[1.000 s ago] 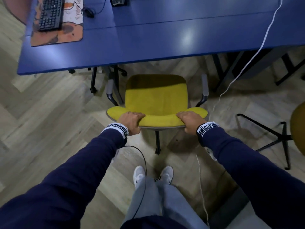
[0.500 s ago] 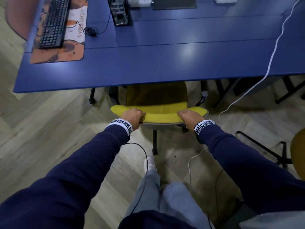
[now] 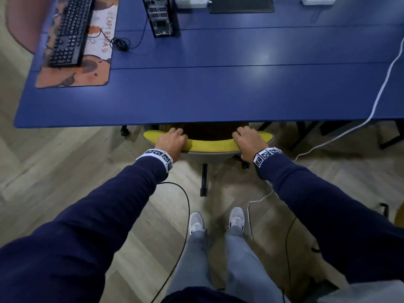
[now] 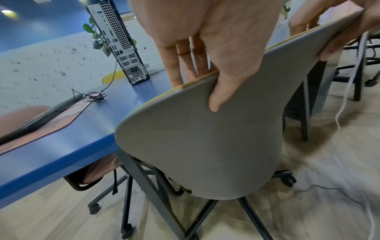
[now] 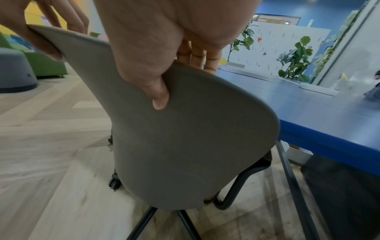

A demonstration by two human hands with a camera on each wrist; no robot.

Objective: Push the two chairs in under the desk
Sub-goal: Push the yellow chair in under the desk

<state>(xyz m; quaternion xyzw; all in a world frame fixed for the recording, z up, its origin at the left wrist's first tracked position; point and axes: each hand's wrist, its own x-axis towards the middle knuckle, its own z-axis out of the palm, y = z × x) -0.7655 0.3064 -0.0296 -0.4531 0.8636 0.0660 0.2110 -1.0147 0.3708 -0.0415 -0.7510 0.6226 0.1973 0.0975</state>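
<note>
Your left hand (image 3: 172, 142) and right hand (image 3: 249, 141) each clamp the top edge of the yellow-cushioned, grey-shelled swivel chair (image 3: 209, 145); its seat lies straight ahead, already beneath the blue desk (image 3: 218, 95)

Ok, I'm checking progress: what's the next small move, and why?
Probably let go: the yellow chair has its seat hidden under the blue desk, backrest near the edge, while the left hand and right hand grip it.

Head view downward; wrist views close behind shared chair back (image 4: 205, 138).
</note>
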